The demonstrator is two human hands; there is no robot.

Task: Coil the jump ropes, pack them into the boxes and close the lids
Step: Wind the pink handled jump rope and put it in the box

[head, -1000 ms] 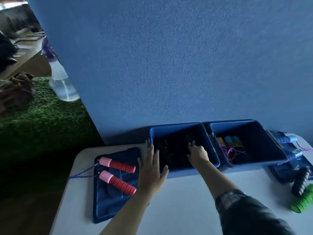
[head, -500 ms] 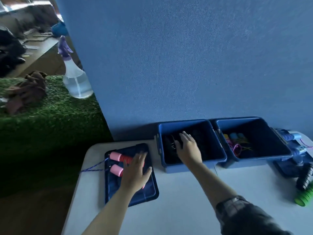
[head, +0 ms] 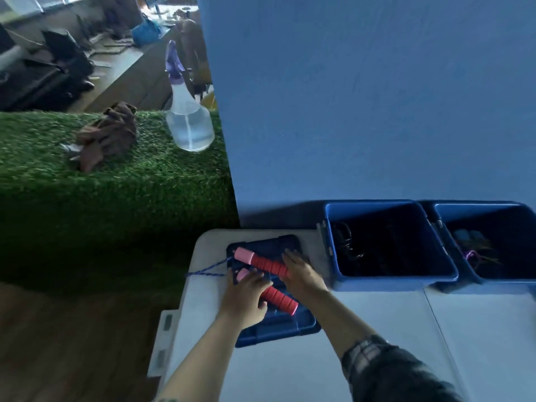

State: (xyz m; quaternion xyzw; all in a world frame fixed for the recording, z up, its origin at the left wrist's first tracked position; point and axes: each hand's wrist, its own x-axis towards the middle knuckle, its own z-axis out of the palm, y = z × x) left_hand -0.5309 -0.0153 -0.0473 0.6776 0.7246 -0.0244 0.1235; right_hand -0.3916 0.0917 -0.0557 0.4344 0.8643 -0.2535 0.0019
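Note:
A jump rope with two red, pink-capped handles lies on a blue lid (head: 278, 326) at the table's left end. My left hand (head: 243, 298) grips the near handle (head: 280, 298), fingers over it and thumb under. My right hand (head: 301, 275) rests with straight fingers on the right end of the far handle (head: 265, 264). The blue cord (head: 207, 269) trails off the table's left edge. Right of the lid stands an open blue box (head: 391, 281) with a dark rope (head: 345, 242) inside. A second open box (head: 499, 282) beside it holds a purple rope (head: 471, 253).
The white table (head: 319, 367) ends just left of the lid. A blue partition wall (head: 362, 97) rises behind the boxes. Beyond the edge, a green turf surface (head: 116, 184) carries a spray bottle (head: 188, 123) and a brown cloth (head: 107, 134).
My right hand left the left box and came down onto the far handle. My left hand slid onto the near handle. The view swung left.

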